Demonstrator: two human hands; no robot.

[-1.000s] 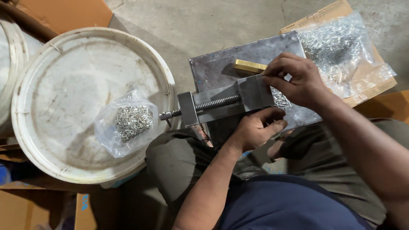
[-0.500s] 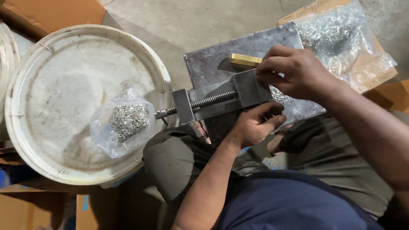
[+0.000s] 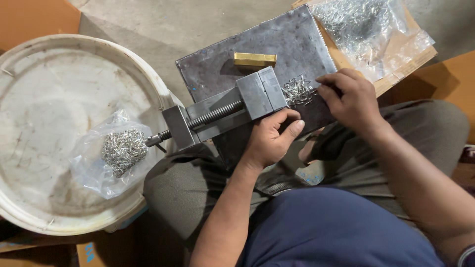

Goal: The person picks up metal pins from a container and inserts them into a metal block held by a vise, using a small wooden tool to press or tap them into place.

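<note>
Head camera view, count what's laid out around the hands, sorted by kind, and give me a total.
Metal vise: 1
Steel plate: 1
Brass-coloured bar: 1
Plastic bags of small metal pieces: 2
Loose pile of small metal pieces: 1
White bucket lid: 1
Total: 7

Left hand (image 3: 269, 141) gripping steel vise (image 3: 225, 111), right hand (image 3: 351, 99) apparently picking small metal pins (image 3: 298, 90)

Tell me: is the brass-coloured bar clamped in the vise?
No: the brass-coloured bar lies loose on the grey metal plate, apart from the vise that the left hand steadies.
</note>
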